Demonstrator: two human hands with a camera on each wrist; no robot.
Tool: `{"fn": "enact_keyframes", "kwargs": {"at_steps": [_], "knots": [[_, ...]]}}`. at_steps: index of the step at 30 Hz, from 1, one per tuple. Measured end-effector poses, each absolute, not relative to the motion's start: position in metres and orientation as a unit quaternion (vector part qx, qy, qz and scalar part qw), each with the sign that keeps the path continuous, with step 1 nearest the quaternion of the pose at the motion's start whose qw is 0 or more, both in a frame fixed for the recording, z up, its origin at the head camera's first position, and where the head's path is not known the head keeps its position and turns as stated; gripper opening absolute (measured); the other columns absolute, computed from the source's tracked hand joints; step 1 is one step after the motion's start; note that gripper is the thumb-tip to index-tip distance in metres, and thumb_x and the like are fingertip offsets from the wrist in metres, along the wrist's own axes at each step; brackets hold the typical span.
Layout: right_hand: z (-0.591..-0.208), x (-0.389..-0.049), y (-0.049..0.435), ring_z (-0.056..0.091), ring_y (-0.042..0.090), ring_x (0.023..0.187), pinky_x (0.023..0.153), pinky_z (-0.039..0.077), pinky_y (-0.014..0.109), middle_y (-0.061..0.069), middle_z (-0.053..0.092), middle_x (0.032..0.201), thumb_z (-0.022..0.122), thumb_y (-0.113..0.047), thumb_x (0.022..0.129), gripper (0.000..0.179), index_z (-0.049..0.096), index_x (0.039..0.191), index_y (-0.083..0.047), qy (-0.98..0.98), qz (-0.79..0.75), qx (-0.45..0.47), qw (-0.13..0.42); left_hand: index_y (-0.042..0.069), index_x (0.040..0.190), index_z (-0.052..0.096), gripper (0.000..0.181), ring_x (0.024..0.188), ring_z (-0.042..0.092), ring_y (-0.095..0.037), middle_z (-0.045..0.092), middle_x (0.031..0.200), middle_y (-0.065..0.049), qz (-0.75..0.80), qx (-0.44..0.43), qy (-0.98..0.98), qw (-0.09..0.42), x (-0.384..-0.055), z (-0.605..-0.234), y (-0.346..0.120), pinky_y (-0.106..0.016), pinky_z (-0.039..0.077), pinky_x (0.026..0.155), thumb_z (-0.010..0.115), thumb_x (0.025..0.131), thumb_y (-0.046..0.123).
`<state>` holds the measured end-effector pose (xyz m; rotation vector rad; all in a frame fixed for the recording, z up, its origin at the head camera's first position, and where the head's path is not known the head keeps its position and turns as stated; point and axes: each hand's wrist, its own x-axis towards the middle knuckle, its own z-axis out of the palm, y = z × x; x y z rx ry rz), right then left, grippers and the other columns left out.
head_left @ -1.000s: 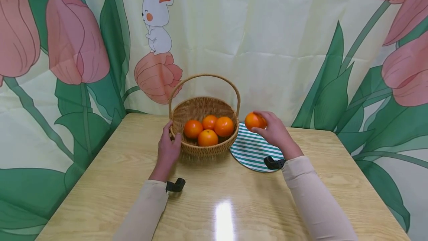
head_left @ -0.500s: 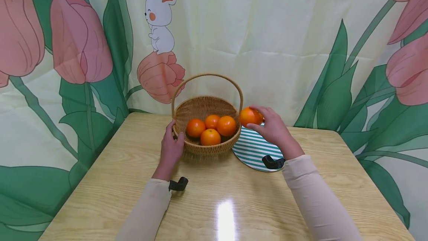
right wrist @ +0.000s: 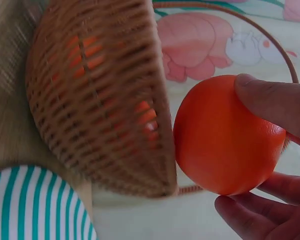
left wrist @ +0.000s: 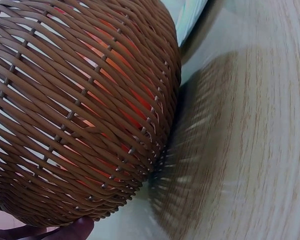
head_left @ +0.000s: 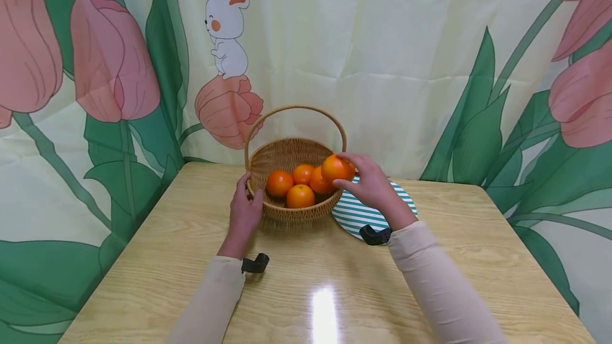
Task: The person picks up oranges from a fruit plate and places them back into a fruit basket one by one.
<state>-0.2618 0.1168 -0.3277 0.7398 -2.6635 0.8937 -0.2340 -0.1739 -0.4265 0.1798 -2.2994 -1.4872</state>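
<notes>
A wicker basket [head_left: 296,214] with a tall arched handle stands near the back of the table, and several oranges [head_left: 300,196] lie inside it. My left hand [head_left: 245,214] holds the basket's left rim; in the left wrist view only some fingers [left wrist: 75,231] show, against the weave. With thumb and fingertips, my right hand [head_left: 370,185] grips another orange [head_left: 334,169], held at the basket's right rim. In the right wrist view this gripped orange [right wrist: 225,135] is beside the rim, with the thumb on one side and fingers on the other.
A round mat [head_left: 356,214] with green and white stripes lies right of the basket, partly beneath my right arm. A curtain [head_left: 397,68] with printed tulips and a rabbit hangs behind the wooden table [head_left: 287,280].
My right hand has moved left with the orange, from over the striped mat to the basket's right rim. The left hand has stayed at the basket's left rim.
</notes>
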Motion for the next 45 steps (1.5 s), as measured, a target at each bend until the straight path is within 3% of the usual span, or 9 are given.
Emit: {"fn": "enact_keyframes", "kwargs": {"at_steps": [6, 13, 19, 32, 45], "knots": [[-0.331, -0.260, 0.100, 0.046, 0.021, 0.115, 0.086, 0.049, 0.040, 0.001, 0.047, 0.131, 0.064, -0.047, 0.078, 0.060, 0.043, 0.132, -0.034, -0.904, 0.316, 0.267, 0.104, 0.022, 0.139, 0.031, 0.054, 0.114, 0.051, -0.027, 0.044, 0.136, -0.012, -0.531, 0.062, -0.822, 0.198, -0.234, -0.426, -0.174, -0.045, 0.044, 0.092, 0.045, 0.088, 0.030], [-0.337, -0.258, 0.083, 0.051, 0.018, 0.095, 0.076, 0.049, 0.033, 0.000, 0.049, 0.126, 0.064, -0.050, 0.076, 0.059, 0.044, 0.130, -0.038, -0.902, 0.329, 0.266, 0.088, 0.023, 0.140, 0.031, 0.051, 0.116, 0.050, -0.029, 0.043, 0.136, -0.012, -0.522, 0.055, -0.827, 0.201, -0.234, -0.427, -0.175, -0.048, 0.043, 0.092, 0.041, 0.090, 0.032], [-0.341, -0.256, 0.071, 0.051, 0.017, 0.105, 0.081, 0.051, 0.033, -0.003, 0.048, 0.129, 0.065, -0.048, 0.076, 0.059, 0.045, 0.130, -0.035, -0.894, 0.341, 0.278, 0.078, 0.023, 0.139, 0.032, 0.047, 0.117, 0.049, -0.030, 0.042, 0.139, -0.009, -0.520, 0.047, -0.826, 0.213, -0.233, -0.427, -0.174, -0.050, 0.041, 0.094, 0.038, 0.093, 0.027], [-0.350, -0.248, 0.047, 0.051, 0.016, 0.104, 0.084, 0.047, 0.035, -0.005, 0.049, 0.125, 0.065, -0.048, 0.076, 0.057, 0.046, 0.128, -0.037, -0.902, 0.313, 0.289, 0.073, 0.022, 0.140, 0.032, 0.048, 0.119, 0.048, -0.030, 0.041, 0.139, -0.010, -0.519, 0.042, -0.825, 0.219, -0.232, -0.429, -0.175, -0.050, 0.041, 0.094, 0.036, 0.092, 0.030], [-0.356, -0.245, 0.031, 0.051, 0.021, 0.114, 0.092, 0.046, 0.038, -0.001, 0.050, 0.129, 0.063, -0.045, 0.080, 0.055, 0.049, 0.129, -0.027, -0.899, 0.303, 0.312, 0.060, 0.023, 0.140, 0.032, 0.047, 0.127, 0.040, -0.026, 0.039, 0.142, -0.005, -0.516, 0.037, -0.826, 0.226, -0.234, -0.429, -0.177, -0.049, 0.035, 0.101, 0.036, 0.093, 0.024]]}}
